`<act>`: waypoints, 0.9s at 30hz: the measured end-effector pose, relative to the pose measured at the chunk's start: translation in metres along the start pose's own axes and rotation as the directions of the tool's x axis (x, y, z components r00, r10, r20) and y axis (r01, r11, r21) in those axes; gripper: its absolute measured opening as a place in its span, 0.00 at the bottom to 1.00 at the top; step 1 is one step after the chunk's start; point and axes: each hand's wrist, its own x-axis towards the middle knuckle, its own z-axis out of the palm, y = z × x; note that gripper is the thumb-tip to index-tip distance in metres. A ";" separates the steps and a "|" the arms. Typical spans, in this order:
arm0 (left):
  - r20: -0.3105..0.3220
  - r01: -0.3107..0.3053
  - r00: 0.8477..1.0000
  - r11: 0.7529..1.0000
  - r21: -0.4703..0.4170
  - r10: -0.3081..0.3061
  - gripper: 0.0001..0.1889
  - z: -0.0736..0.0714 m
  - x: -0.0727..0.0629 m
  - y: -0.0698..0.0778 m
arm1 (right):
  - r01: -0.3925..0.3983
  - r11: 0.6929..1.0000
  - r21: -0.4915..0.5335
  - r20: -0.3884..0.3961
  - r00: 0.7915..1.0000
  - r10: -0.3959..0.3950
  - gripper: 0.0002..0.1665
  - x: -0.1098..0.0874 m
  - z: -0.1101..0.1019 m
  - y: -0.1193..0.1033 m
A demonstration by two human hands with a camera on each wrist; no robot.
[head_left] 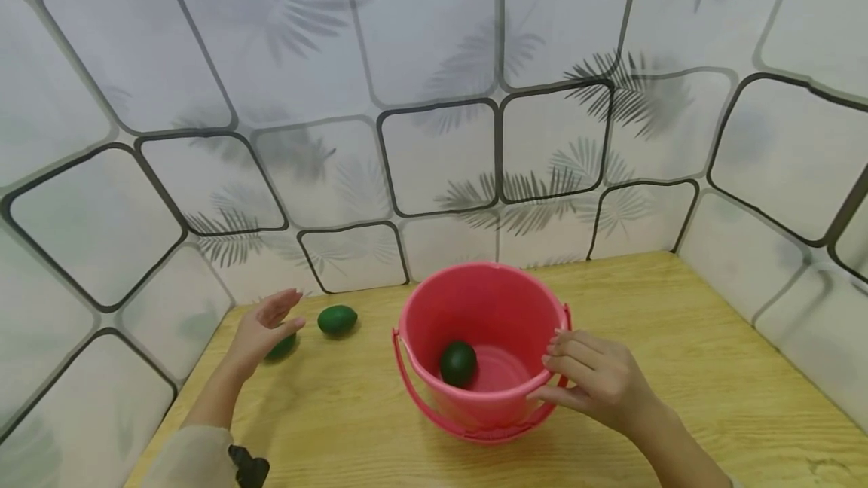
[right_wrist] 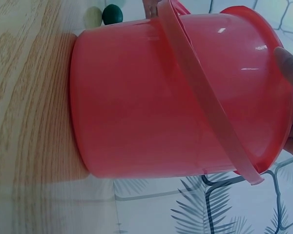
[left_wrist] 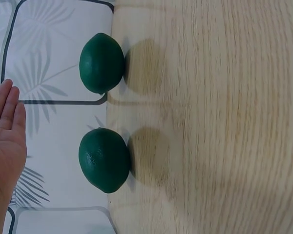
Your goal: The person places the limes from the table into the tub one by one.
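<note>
A pink bucket [head_left: 484, 300] stands upright on the table, its handle hanging down at the front. My right hand [head_left: 600, 379] grips the right side of its rim, thumb [right_wrist: 289, 66] outside and fingers over the edge. One green lime [head_left: 458, 364] lies on the bucket's floor. To the left, my left hand [head_left: 264, 330] is held over the table with its fingers extended and nothing in it. Below that hand sits a second lime [head_left: 280, 349], partly hidden by it. A third lime [head_left: 337, 320] rests just right of the fingertips; the left wrist view shows both table limes whole.
The pale wooden table [head_left: 678, 367] extends on both sides of the bucket. White cloth [head_left: 447, 157] with dark-lined squares and leaf prints rises behind the table and along its sides. A black strap piece [head_left: 249, 465] is at my left sleeve [head_left: 193, 458].
</note>
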 end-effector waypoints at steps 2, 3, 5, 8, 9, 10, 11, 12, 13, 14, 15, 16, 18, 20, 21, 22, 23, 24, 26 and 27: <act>-0.010 0.004 1.000 1.000 0.014 -0.003 0.31 -0.001 0.000 -0.002 | 0.000 1.000 -0.003 0.003 1.000 0.000 0.27 0.000 0.000 0.000; -0.016 0.005 1.000 1.000 0.020 -0.005 0.31 -0.002 0.000 -0.003 | -0.001 1.000 -0.004 0.007 1.000 0.001 0.27 0.000 0.000 0.000; -0.027 0.012 1.000 0.999 0.033 -0.011 0.32 -0.003 -0.001 -0.005 | -0.001 1.000 -0.005 0.011 1.000 0.001 0.27 -0.001 0.000 0.000; -0.032 0.027 0.999 0.999 0.044 -0.026 0.32 -0.004 -0.002 -0.007 | -0.006 1.000 -0.003 0.018 1.000 0.006 0.27 -0.001 -0.001 0.000; -0.034 0.034 0.999 0.998 0.047 -0.033 0.32 -0.005 -0.002 -0.008 | -0.009 1.000 -0.002 0.020 1.000 0.009 0.27 -0.002 -0.001 -0.001; -0.036 0.043 0.998 0.998 0.049 -0.042 0.32 -0.005 -0.002 -0.008 | -0.010 1.000 -0.002 0.021 1.000 0.010 0.27 -0.002 -0.001 -0.001; -0.039 0.054 0.998 0.997 0.051 -0.052 0.32 -0.005 -0.002 -0.008 | -0.012 1.000 -0.004 0.022 1.000 0.012 0.27 -0.002 -0.001 -0.001; -0.040 0.065 0.997 0.997 0.052 -0.063 0.32 -0.006 -0.002 -0.009 | -0.012 1.000 -0.005 0.022 1.000 0.013 0.27 -0.002 -0.001 -0.001; -0.044 0.079 0.996 0.995 0.054 -0.076 0.32 -0.007 -0.002 -0.009 | -0.013 1.000 -0.006 0.021 1.000 0.013 0.27 -0.002 -0.001 -0.001; -0.046 0.092 0.995 0.994 0.055 -0.090 0.33 -0.008 -0.003 -0.010 | -0.012 1.000 -0.007 0.020 1.000 0.012 0.27 -0.002 -0.001 -0.001; -0.048 0.104 0.994 0.993 0.058 -0.101 0.33 -0.009 -0.003 -0.011 | -0.010 1.000 -0.007 0.016 1.000 0.010 0.27 -0.002 0.000 -0.001; -0.050 0.115 0.992 0.991 0.061 -0.112 0.33 -0.010 -0.003 -0.012 | -0.009 1.000 -0.006 0.014 1.000 0.009 0.27 -0.002 0.000 -0.001; -0.050 0.136 0.990 0.988 0.076 -0.132 0.34 -0.012 -0.004 -0.014 | -0.011 1.000 -0.004 0.016 1.000 0.011 0.27 -0.002 0.000 -0.001; -0.056 0.157 0.987 0.983 0.091 -0.153 0.35 -0.014 -0.004 -0.018 | -0.009 1.000 0.001 0.015 1.000 0.009 0.27 -0.002 0.000 0.000; -0.059 0.168 0.985 0.981 0.094 -0.163 0.36 -0.015 -0.004 -0.020 | -0.009 1.000 0.004 0.014 1.000 0.009 0.27 -0.002 0.000 0.000; -0.062 0.179 0.983 0.979 0.096 -0.174 0.36 -0.016 -0.004 -0.022 | -0.011 1.000 0.003 0.016 1.000 0.011 0.27 -0.002 0.000 0.000; -0.066 0.189 0.981 0.977 0.095 -0.183 0.36 -0.017 -0.004 -0.025 | -0.013 1.000 0.003 0.016 1.000 0.013 0.27 -0.002 0.000 0.000; -0.070 0.197 0.979 0.976 0.092 -0.191 0.36 -0.018 -0.004 -0.027 | -0.013 1.000 0.002 0.015 1.000 0.013 0.27 -0.002 0.000 0.000; -0.074 0.209 0.976 0.975 0.076 -0.204 0.37 -0.020 -0.004 -0.031 | -0.014 1.000 0.002 0.010 1.000 0.014 0.27 -0.001 0.000 0.000; -0.078 0.214 0.975 0.974 0.073 -0.208 0.37 -0.020 -0.004 -0.033 | -0.017 1.000 0.003 0.011 1.000 0.017 0.27 -0.001 0.000 -0.001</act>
